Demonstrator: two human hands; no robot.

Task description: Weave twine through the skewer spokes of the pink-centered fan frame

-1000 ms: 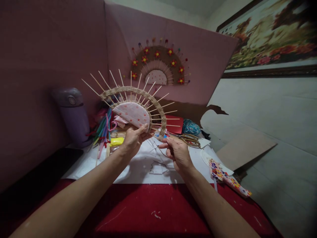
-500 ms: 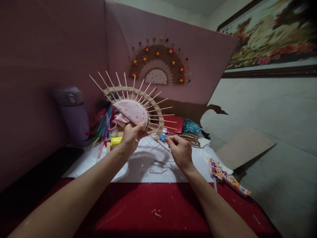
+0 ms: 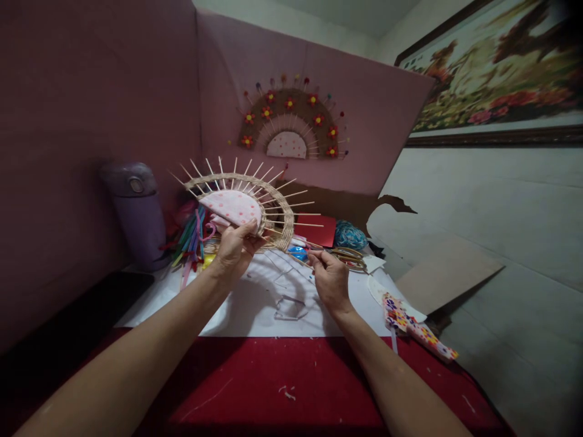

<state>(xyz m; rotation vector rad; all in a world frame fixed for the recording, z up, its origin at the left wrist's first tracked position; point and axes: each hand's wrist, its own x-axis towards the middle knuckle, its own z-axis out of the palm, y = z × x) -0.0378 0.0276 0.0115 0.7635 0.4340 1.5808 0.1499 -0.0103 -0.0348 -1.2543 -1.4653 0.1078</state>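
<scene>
My left hand (image 3: 237,247) is closed around the lower edge of a half-round woven fan (image 3: 231,205), thumb on its pink dotted cloth centre. Thin wooden sticks fan out from that centre, and a band of braided twine (image 3: 288,220) runs in an arc through them. At the band's lower right end, my right hand (image 3: 332,280) is pinched shut on a thin strand of twine (image 3: 299,260) that leads to the band. The strand's far end is hidden by my fingers.
A finished-looking fan with red flowers (image 3: 290,104) hangs on the pink board behind. Around the white sheet (image 3: 255,303) are a purple bottle (image 3: 141,212), coloured pipe cleaners (image 3: 190,237), a blue yarn ball (image 3: 350,234), scissors (image 3: 348,258), red card (image 3: 315,230) and flowered cloth (image 3: 430,340).
The woven fan has moved down and slightly left in my left hand and tilted flatter. My right hand remains pinched, slightly lower in the view.
</scene>
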